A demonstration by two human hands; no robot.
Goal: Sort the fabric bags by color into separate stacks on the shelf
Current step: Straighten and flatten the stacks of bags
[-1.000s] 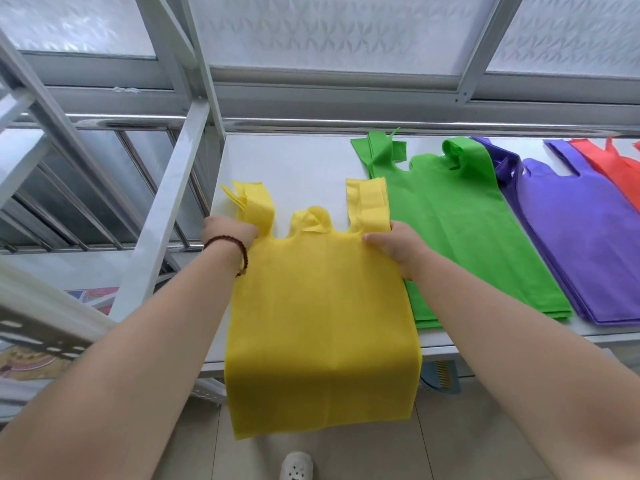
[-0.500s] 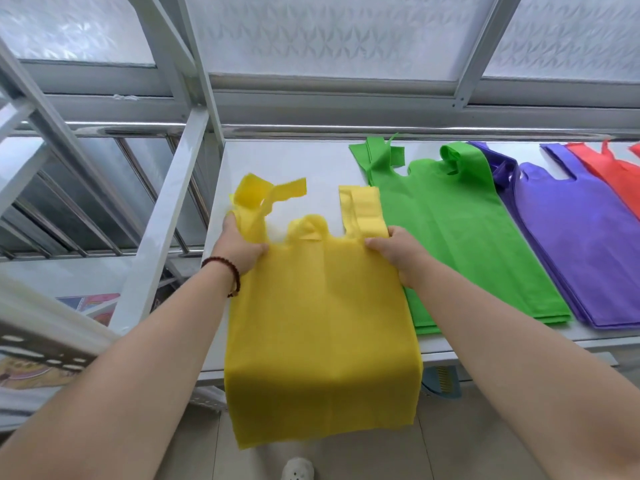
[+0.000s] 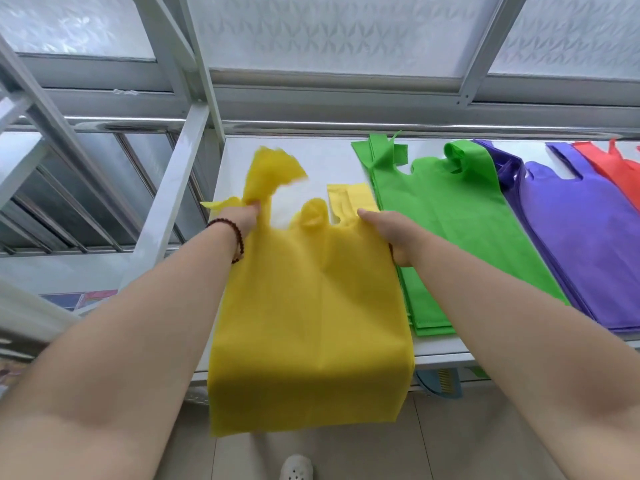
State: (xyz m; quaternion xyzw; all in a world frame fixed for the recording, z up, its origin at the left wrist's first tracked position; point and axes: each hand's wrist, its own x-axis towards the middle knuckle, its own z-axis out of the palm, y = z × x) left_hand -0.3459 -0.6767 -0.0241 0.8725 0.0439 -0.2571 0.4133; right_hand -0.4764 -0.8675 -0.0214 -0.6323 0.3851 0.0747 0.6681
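From the head view, my left hand (image 3: 242,216) is pinched tight on the left handle of the yellow bag (image 3: 311,323), that handle flaring up blurred above my knuckles; my right hand (image 3: 391,237) is closed on the bag's right shoulder, just below the flat right handle; the bag lies at the left end of the shelf (image 3: 322,161), its lower half draped over the front edge and hanging free; best, I think, to tug both handles level, slide the whole thing back toward the rear edge so nothing dangles, and keep it just beside, not over, the green stack (image 3: 467,237); the fabric looks thin and limp with a centre crease; purple stack (image 3: 581,244) and red bags (image 3: 616,161) sit further right.
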